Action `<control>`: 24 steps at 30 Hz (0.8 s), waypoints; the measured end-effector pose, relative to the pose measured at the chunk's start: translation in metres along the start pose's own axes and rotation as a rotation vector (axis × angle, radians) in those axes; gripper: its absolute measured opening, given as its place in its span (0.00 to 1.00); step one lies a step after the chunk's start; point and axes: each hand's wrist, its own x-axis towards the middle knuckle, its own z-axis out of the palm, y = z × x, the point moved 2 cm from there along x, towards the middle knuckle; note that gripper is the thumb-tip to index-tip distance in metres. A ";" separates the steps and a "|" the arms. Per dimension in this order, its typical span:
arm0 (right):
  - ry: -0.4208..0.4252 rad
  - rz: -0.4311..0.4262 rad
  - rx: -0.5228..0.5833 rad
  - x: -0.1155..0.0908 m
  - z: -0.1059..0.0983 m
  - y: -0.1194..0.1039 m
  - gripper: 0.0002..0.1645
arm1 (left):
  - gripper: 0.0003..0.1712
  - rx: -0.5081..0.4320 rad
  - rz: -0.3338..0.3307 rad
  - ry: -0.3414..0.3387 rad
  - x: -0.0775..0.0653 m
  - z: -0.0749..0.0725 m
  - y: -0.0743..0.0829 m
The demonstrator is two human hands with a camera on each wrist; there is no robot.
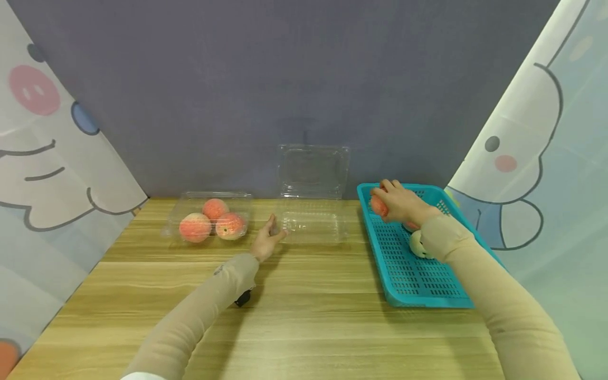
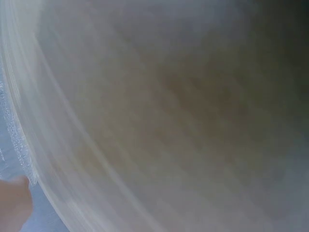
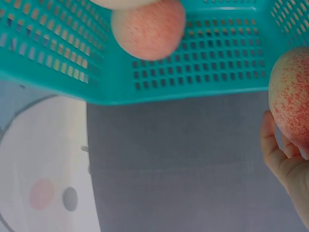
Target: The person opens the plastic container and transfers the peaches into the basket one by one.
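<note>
In the head view, my right hand (image 1: 401, 203) grips a red-and-cream peach (image 1: 379, 206) above the left part of a teal plastic basket (image 1: 394, 287). The right wrist view shows that peach (image 3: 294, 96) against the fingers. Inside the basket lie another peach (image 3: 149, 31) and a pale round fruit (image 1: 420, 245), partly hidden by the sleeve. My left hand (image 1: 267, 241) is at the left edge of a clear plastic clamshell box (image 1: 311, 227), thumb and forefinger spread apart. The box's lid (image 1: 313, 171) stands raised at the back. A blurred pale surface fills most of the left wrist view.
To the left, a second clear clamshell box (image 1: 182, 203) contains three peaches (image 1: 230, 226). Everything stands on a wood-grain table (image 1: 304, 316). A grey cloth (image 1: 294, 79) rises behind, with cartoon-printed curtains (image 1: 43, 158) at both sides.
</note>
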 end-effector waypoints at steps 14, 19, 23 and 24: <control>0.009 0.022 -0.002 -0.021 0.039 0.023 0.37 | 0.44 -0.051 -0.005 -0.035 -0.015 0.001 0.026; 0.025 -0.019 -0.008 -0.024 0.053 0.029 0.39 | 0.44 -0.012 -0.004 -0.015 -0.005 0.002 0.009; 0.007 -0.019 0.014 -0.023 0.060 0.026 0.40 | 0.44 0.002 -0.014 0.011 0.001 0.001 -0.003; 0.002 -0.013 0.020 -0.023 0.061 0.026 0.40 | 0.44 0.003 -0.011 0.016 0.001 0.000 -0.004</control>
